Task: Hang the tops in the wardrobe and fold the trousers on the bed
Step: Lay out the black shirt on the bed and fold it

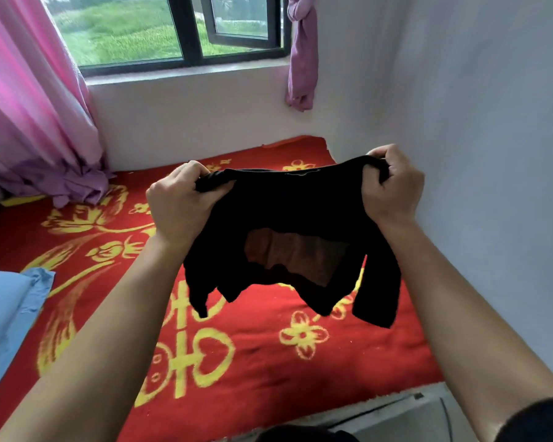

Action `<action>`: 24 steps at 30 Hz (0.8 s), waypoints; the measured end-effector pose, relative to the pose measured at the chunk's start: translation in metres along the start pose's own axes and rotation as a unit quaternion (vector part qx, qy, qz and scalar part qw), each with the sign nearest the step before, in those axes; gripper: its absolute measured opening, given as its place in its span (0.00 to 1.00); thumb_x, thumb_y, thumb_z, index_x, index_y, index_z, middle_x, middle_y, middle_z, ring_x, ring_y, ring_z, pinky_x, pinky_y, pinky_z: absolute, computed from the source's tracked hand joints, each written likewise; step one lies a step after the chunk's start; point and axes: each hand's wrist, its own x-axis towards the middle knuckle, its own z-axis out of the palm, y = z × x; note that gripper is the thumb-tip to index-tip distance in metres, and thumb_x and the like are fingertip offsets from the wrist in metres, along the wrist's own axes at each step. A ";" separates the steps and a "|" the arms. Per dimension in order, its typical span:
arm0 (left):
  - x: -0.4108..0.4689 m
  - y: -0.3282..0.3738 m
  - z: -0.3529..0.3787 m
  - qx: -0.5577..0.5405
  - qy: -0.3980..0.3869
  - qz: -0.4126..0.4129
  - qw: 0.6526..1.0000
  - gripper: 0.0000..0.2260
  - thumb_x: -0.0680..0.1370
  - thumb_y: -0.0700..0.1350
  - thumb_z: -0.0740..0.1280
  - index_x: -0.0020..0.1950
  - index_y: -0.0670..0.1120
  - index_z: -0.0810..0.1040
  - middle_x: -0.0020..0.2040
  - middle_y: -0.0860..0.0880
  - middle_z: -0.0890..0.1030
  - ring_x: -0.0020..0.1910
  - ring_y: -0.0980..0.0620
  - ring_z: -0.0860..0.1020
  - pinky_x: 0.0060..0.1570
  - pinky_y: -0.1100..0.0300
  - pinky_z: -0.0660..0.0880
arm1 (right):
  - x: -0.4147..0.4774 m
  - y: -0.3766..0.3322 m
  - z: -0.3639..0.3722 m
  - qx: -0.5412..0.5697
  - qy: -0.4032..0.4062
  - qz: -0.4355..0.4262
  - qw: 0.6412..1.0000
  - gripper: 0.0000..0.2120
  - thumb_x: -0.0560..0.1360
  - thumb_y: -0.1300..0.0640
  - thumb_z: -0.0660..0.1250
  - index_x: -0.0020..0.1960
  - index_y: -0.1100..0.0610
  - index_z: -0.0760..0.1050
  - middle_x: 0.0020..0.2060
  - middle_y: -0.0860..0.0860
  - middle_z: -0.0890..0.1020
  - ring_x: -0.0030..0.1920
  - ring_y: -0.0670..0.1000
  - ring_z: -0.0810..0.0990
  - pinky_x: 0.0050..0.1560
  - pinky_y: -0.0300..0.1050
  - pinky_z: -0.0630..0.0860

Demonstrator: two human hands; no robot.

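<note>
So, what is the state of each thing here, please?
left hand: grips the black garment at its upper edge.
right hand: grips the same edge.
black garment: held up, hanging above the red blanket.
window pane: swung open.
purple curtain: knotted.
pink curtain: hanging loose.

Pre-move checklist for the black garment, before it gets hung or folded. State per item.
1. Left hand grips the garment: ok, fingers curled round one top corner.
2. Right hand grips it: ok, bunched at the other corner.
3. Garment off the blanket: ok, it hangs in the air between the hands.
4. Garment spread out: not ok, it sags and is crumpled.
5. Top or trousers: cannot tell, too bunched.
6. Wardrobe in view: not ok, not in the frame.
</note>
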 end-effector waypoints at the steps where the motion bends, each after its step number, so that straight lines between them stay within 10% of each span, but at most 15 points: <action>1: 0.005 0.000 0.000 0.002 0.001 0.009 1.000 0.25 0.74 0.64 0.69 0.35 0.42 0.77 0.31 0.48 0.79 0.29 0.47 0.77 0.28 0.56 0.70 | 0.005 0.000 0.000 -0.002 0.008 -0.008 1.000 0.14 0.70 0.52 0.59 0.45 0.58 0.79 0.37 0.54 0.83 0.36 0.57 0.79 0.36 0.45 0.70; 15: -0.010 -0.090 0.150 0.115 -0.237 0.026 0.964 0.26 0.73 0.66 0.59 0.40 0.41 0.73 0.31 0.42 0.77 0.31 0.37 0.78 0.32 0.56 0.62 | -0.004 0.117 0.134 -0.081 -0.120 0.014 0.989 0.13 0.71 0.50 0.60 0.45 0.58 0.77 0.31 0.48 0.77 0.31 0.55 0.75 0.33 0.42 0.64; 24: -0.161 -0.208 0.346 0.143 -0.431 -0.110 0.884 0.16 0.84 0.52 0.57 0.53 0.40 0.77 0.54 0.36 0.74 0.57 0.35 0.73 0.50 0.45 0.70 | -0.118 0.287 0.291 -0.228 -0.346 0.081 0.906 0.14 0.79 0.52 0.59 0.58 0.58 0.76 0.55 0.58 0.74 0.55 0.61 0.76 0.51 0.52 0.72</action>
